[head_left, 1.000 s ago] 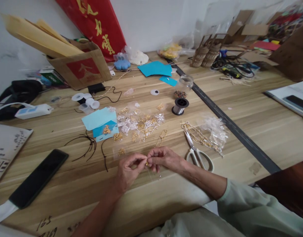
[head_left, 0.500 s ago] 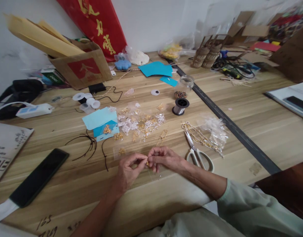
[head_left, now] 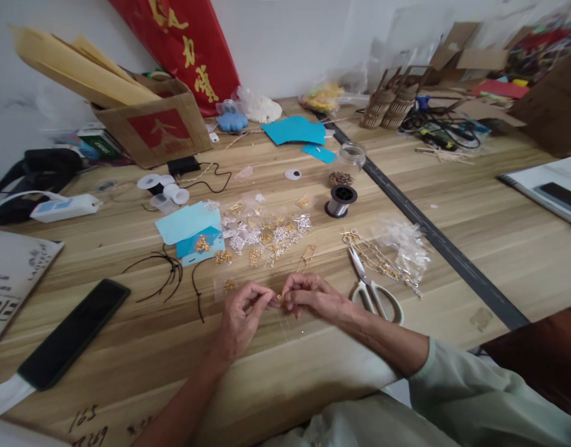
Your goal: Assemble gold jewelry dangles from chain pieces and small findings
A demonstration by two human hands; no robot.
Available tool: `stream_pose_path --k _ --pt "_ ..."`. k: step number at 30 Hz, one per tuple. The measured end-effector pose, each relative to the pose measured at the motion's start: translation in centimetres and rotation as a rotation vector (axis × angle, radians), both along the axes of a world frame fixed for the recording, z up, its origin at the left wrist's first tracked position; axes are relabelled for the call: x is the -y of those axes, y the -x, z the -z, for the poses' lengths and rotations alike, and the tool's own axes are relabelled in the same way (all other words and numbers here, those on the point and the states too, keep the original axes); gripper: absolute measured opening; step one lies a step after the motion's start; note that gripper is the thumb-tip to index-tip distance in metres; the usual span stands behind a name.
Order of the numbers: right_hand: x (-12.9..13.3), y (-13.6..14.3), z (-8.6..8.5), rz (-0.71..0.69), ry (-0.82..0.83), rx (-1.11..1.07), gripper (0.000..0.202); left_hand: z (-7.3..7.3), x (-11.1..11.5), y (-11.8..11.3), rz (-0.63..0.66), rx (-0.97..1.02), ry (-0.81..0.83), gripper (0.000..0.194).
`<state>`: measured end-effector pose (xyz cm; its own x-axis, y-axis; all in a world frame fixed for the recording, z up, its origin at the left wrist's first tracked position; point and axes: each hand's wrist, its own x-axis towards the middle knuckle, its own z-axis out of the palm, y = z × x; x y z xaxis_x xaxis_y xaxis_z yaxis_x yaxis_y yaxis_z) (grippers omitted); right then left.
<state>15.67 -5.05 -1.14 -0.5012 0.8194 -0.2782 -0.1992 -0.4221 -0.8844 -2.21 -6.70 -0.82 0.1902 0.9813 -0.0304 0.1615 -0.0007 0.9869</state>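
Observation:
Between the fingertips of both hands is a small gold bead piece (head_left: pixel 279 298), with thin clear thread hanging below it. My left hand (head_left: pixel 244 312) pinches it from the left, and my right hand (head_left: pixel 312 297) pinches its other side. Just beyond the hands lie a gold chain (head_left: pixel 306 256) and a small bag of gold beads (head_left: pixel 230 285). Piles of silver and gold findings (head_left: pixel 267 234) spread farther back. White-handled scissors (head_left: pixel 373 292) lie right of my right hand, beside gold chains (head_left: pixel 383 264) and clear plastic bags (head_left: pixel 409 248).
A wire spool (head_left: pixel 341 201) and a glass jar of beads (head_left: pixel 347 164) stand behind the findings. Blue cards (head_left: pixel 192 230), black cords (head_left: pixel 167 273) and a phone (head_left: pixel 74 335) lie at the left. A dark strip (head_left: pixel 425 226) crosses the table.
Both hands have shifted slightly away from the body, and the gold piece between them shows a little higher. The fingertips are slightly farther apart.

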Motion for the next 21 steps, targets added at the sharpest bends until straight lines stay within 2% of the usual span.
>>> stream_pose_path --k 7,13,21 --pt "-0.1 -0.1 0.2 -0.017 -0.059 0.097 0.005 0.1 -0.2 0.1 -0.018 0.010 0.005 0.014" --pt "0.0 0.0 0.2 -0.032 -0.118 0.109 0.009 -0.3 -0.5 0.1 0.008 0.126 0.111 0.015" --pt "0.1 0.0 0.4 -0.037 -0.109 0.115 0.015 0.9 -0.7 0.4 0.018 0.342 0.217 0.007"
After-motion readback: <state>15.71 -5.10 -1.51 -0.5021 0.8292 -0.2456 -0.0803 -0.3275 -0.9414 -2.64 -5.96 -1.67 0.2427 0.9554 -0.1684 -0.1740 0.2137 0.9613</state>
